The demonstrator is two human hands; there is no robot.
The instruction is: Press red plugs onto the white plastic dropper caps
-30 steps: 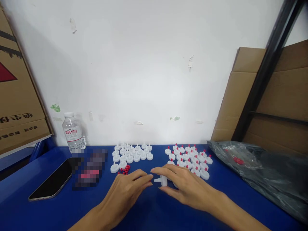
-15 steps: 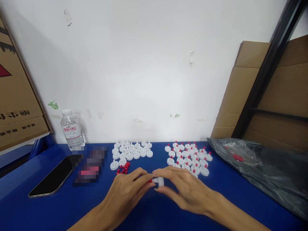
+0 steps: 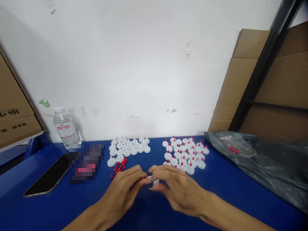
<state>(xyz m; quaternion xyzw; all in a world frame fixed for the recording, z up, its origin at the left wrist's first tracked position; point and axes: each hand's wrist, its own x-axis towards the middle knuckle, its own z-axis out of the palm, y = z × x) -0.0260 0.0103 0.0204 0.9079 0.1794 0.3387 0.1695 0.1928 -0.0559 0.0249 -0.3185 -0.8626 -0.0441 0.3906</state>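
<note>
My left hand (image 3: 125, 189) and my right hand (image 3: 175, 189) meet just above the blue table (image 3: 57, 205). The right hand's fingers are closed on a white cap (image 3: 154, 179) with a short nozzle. The left hand pinches a small red plug (image 3: 145, 177) against that nozzle. A loose heap of red plugs (image 3: 119, 166) lies just beyond my left hand. Behind it stand several plain white caps (image 3: 128, 149). Beyond my right hand stand several white caps with red plugs fitted (image 3: 185, 152).
A water bottle (image 3: 65, 127) stands at the back left by the wall. A black phone (image 3: 47, 175) lies on the left next to a blurred packet (image 3: 85, 163). A dark plastic bag (image 3: 260, 163) covers the right side, with cardboard (image 3: 271, 86) behind.
My hands have closed together: the left hand's fingertips now press the red plug against the nozzle of the white cap in the right hand. The view has tilted slightly.
</note>
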